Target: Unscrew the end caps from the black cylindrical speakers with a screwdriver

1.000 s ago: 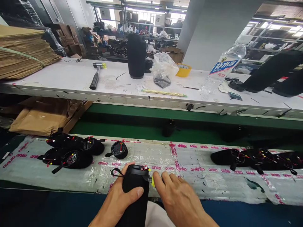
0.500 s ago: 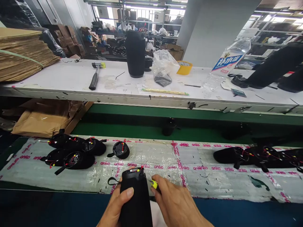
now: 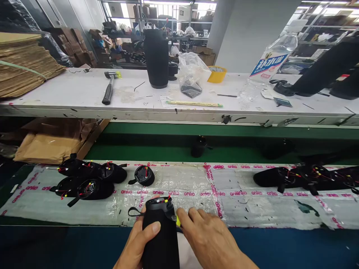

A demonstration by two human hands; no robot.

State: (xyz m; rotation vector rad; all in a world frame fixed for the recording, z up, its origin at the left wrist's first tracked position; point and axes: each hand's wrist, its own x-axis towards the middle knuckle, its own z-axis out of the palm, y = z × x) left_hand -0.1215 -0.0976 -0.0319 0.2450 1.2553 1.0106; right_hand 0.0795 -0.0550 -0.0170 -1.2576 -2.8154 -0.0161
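Note:
My left hand point(image 3: 140, 239) wraps round a black fabric-covered cylindrical speaker body point(image 3: 162, 243), thumb on its front. The body stands roughly upright, with its open top facing away and small red, yellow and white wire connectors showing inside. A black strap loop point(image 3: 135, 212) sticks out at its left. My right hand point(image 3: 210, 237) is closed on a small tool with a yellow handle point(image 3: 178, 221), held against the body's right side just below the rim. The fingers cover most of this tool, so its kind is unclear.
Several black speaker parts with wires point(image 3: 92, 188) lie left on the plastic-covered bench point(image 3: 182, 209), a single round one point(image 3: 144, 175) nearby, more point(image 3: 297, 178) at right. On the white shelf point(image 3: 129, 93) above are a hammer point(image 3: 109, 89), an upright black cylinder point(image 3: 156, 59) and a plastic bottle point(image 3: 269, 61).
My right hand has moved slightly left, bringing the yellow tool against the speaker body's side. The left hand keeps its hold, and the view has shifted a little.

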